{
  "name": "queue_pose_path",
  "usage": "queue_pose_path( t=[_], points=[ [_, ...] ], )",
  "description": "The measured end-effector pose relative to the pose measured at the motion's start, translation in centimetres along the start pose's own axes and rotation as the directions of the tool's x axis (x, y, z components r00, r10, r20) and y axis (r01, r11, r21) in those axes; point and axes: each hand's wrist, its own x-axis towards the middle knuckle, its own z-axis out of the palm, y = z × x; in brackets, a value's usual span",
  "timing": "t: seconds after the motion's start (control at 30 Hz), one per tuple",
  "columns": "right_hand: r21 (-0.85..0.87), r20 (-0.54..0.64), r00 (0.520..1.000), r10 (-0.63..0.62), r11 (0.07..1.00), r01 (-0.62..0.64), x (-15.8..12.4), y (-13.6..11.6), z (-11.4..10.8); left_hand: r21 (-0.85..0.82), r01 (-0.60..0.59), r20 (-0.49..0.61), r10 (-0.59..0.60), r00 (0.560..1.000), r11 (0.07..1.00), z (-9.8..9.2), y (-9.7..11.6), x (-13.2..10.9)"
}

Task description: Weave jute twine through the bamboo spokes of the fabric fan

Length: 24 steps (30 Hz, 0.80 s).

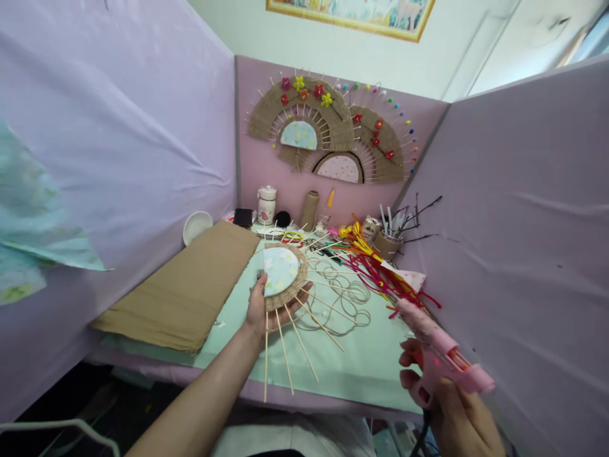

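Note:
My left hand [259, 311] grips a half-round woven fan piece [281, 271] by its straight edge, thumb on the front and fingers beneath. Pale blue floral cloth covers its middle, a band of woven twine borders that, and thin wooden sticks [304, 352] fan outward from the band. In my right hand [451, 400] is a pink hot glue gun [440, 355], held by its handle, with a small red light lit. Its nozzle points up and left, apart from the fan piece. Loose twine [349, 292] lies in coils on the table behind the sticks.
Brown cardboard [190, 285] lies at the left. Red and yellow pipe cleaners [380, 266] are heaped at the right. Along the back stand a white jar [267, 204], a twine spool [309, 211] and a pot [387, 244] with twigs. Decorated woven fans [304, 95] hang behind.

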Motion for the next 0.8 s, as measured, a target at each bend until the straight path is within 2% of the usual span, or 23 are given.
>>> queue_pose_path(
  t=[0.13, 0.27, 0.37, 0.53, 0.8],
  points=[
    [-0.014, 0.115, 0.987, 0.112, 0.994, -0.111, -0.9, -1.6, 2.9, 0.006, -0.030, -0.009, 0.030, 1.000, 1.000, -0.1, -0.1, 0.0],
    [-0.054, 0.149, 0.969, 0.195, 0.981, -0.189, -1.2, -2.5, 5.0, 0.032, -0.060, -0.002, 0.060, 0.998, 0.998, 0.1, -0.2, -0.1],
    [-0.072, 0.162, 0.968, 0.191, 0.981, -0.182, -1.1, -2.6, 5.8, 0.049, -0.063, 0.015, 0.063, 0.998, 0.997, 0.2, -0.3, -0.1],
    [-0.101, 0.198, 0.974, 0.112, 0.991, -0.093, -0.6, -2.2, 6.6, 0.084, -0.076, 0.041, 0.072, 0.997, 0.994, -0.2, -0.5, 0.0],
    [-0.075, 0.192, 0.972, 0.133, 0.990, -0.121, -0.3, -1.5, 7.2, 0.109, -0.071, 0.048, 0.066, 0.997, 0.992, -0.2, -0.7, 0.1]
  ],
)
